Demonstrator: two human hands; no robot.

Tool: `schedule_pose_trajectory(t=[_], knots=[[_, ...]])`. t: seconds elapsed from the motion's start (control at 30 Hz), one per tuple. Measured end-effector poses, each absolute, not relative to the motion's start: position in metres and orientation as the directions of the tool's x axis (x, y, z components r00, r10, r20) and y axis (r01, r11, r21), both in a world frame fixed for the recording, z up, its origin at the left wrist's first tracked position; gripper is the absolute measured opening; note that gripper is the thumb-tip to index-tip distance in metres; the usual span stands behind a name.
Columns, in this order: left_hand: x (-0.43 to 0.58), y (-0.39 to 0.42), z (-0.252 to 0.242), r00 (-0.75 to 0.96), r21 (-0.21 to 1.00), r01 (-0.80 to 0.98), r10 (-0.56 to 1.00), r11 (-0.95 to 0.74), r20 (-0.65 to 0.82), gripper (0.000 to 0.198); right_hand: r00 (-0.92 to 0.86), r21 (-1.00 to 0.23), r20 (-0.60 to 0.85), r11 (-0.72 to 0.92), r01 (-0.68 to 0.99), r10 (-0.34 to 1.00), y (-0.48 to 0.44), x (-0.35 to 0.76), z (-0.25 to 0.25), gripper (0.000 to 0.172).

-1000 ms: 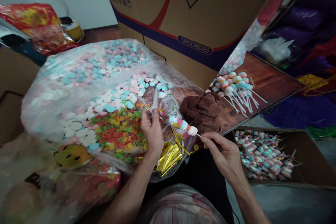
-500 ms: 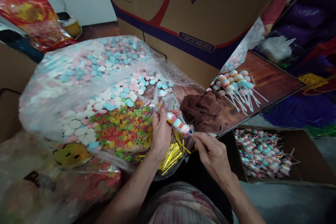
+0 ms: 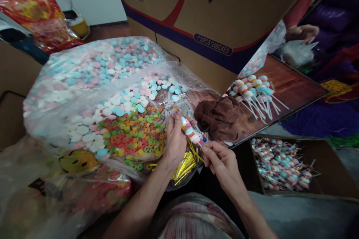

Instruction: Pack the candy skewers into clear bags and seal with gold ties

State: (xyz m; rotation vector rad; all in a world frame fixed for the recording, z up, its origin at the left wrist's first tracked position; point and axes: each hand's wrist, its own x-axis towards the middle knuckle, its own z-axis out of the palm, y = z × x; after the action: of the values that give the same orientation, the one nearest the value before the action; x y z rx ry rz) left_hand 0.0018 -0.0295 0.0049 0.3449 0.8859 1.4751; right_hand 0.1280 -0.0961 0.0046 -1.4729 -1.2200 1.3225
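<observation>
1. Pinching at the lower end of the candy stick [image 3: 191, 130], the thumb and forefinger of the person's right hand [image 3: 220, 158] are pressed together; the candy slants between the two hands. Such a small hold could let it twist or slip if the other end were pushed.

2. The left hand [image 3: 176, 140] is curled by the candy's upper end, a fingertip showing beyond it. Whether its thumb presses on sweets or on film cannot be told; a hard squeeze might crack or shift the soft-coloured pieces.

3. Clear film seems to lie about the candy, though its edge is too blurred to trace. Thin film could snag on a sweet's rim and tear if forced.

4. Just below, gold ties [image 3: 185, 164] lie loose and crossed; a dipping wrist could catch and scatter them.

5. Beside the left forearm spread ring candies [image 3: 134, 138] in an open plastic bag [image 3: 112, 54]; a sleeveless arm brushing the film could spill some.

6. A brown cloth [image 3: 217, 115] is bunched close to the candy; contact might leave lint on it.
</observation>
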Motion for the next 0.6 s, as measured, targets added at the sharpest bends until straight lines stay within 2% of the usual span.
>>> schedule_pose_trajectory(t=[0.07,0.17,0.23,0.3,0.47,0.53,0.6], knots=[[0.002,-0.03,0.007,-0.117,0.69,-0.711,0.945,0.135,-0.306,0.024,0.022,-0.952,-0.037,-0.042,0.303,0.999,-0.095,0.124,0.002,0.024],[0.002,-0.029,0.008,-0.081,0.664,-0.731,0.945,0.161,-0.318,0.023,0.006,-0.817,0.289,0.244,0.523,0.957,-0.093,0.119,-0.004,0.017],[0.0,-0.028,0.008,-0.065,0.642,-0.747,0.944,0.17,-0.325,0.022,-0.035,-0.748,0.39,0.338,0.571,0.92,-0.094,0.117,-0.005,0.018],[-0.003,-0.027,0.007,-0.062,0.625,-0.763,0.943,0.166,-0.326,0.023,-0.044,-0.783,0.339,0.308,0.54,0.94,-0.097,0.117,-0.003,0.018],[-0.004,-0.027,0.003,-0.035,0.619,-0.764,0.947,0.181,-0.319,0.027,-0.013,-0.96,-0.042,-0.037,0.277,0.999,-0.099,0.115,0.01,0.025],[-0.003,-0.027,0.002,-0.014,0.633,-0.748,0.95,0.198,-0.313,0.026,0.009,-0.978,-0.096,-0.096,0.184,0.995,-0.095,0.11,0.012,0.03],[-0.003,-0.027,0.003,-0.007,0.635,-0.747,0.953,0.197,-0.304,0.025,0.044,-0.982,-0.079,-0.085,0.171,0.996,-0.09,0.105,0.011,0.03]])
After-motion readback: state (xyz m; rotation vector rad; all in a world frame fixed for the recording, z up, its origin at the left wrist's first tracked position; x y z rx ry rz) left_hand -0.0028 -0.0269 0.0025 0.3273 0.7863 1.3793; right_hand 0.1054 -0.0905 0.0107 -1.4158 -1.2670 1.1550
